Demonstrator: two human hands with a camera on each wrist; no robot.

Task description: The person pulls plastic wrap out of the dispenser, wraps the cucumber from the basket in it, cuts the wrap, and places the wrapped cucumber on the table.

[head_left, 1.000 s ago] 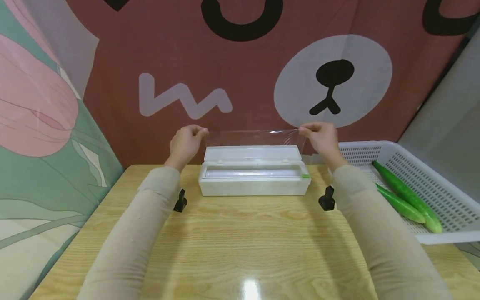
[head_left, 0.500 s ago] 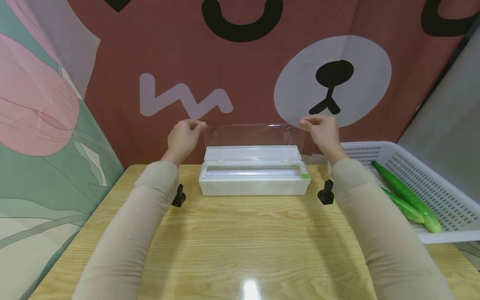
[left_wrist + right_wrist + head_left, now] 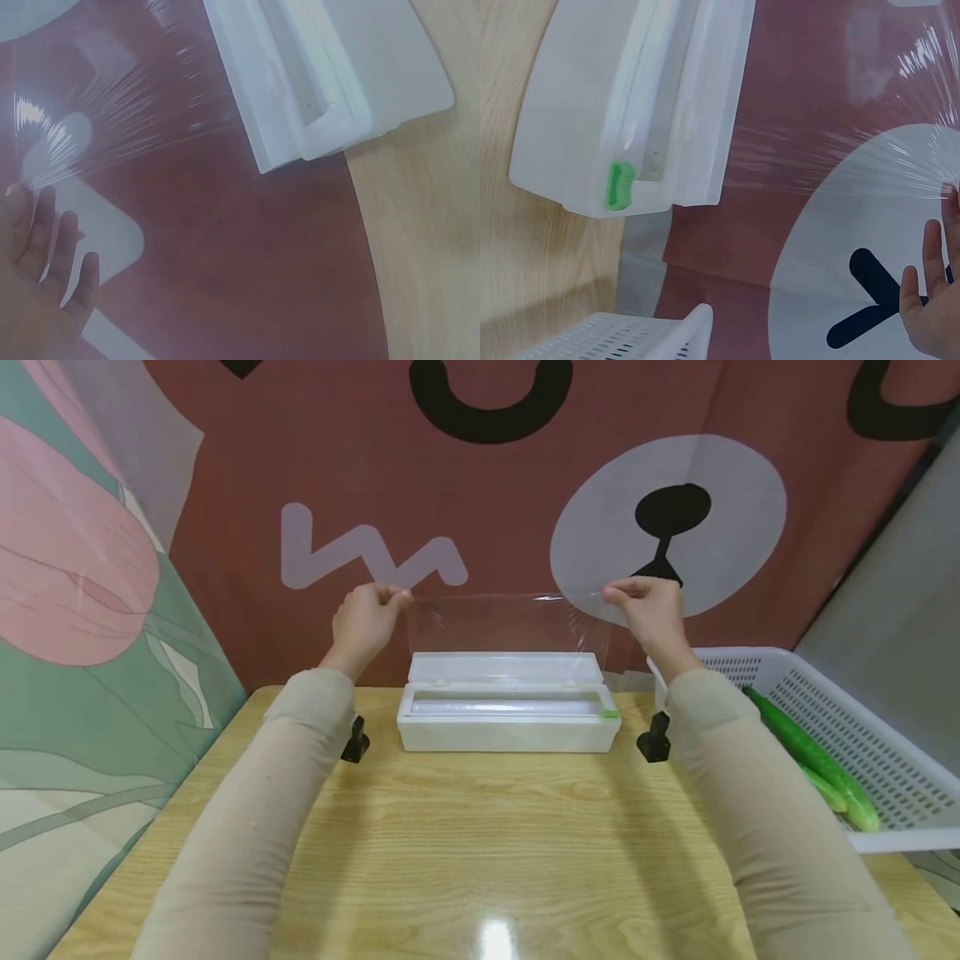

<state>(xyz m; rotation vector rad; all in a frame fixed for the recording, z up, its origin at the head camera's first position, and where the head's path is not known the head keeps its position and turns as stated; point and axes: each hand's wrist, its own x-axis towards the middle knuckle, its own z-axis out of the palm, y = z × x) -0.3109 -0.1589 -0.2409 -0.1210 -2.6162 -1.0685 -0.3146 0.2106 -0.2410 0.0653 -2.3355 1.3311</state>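
Note:
A clear sheet of plastic wrap stretches upward from a white wrap dispenser box at the back of the table. My left hand pinches the sheet's upper left corner between thumb and index finger. At the upper right corner, my right hand pinches it likewise. Creases fan out from the left fingertips across the wrap in the left wrist view. The box lid stands raised, and the roll shows inside. A green slider sits at the box's right end.
At the right stands a white perforated basket holding green cucumbers. A printed cloth hangs right behind the wooden table. Black wrist mounts stick out beneath both forearms.
Both hands have risen steadily, drawing a taller stretch of plastic wrap up out of the box. The box and cucumbers have stayed in place.

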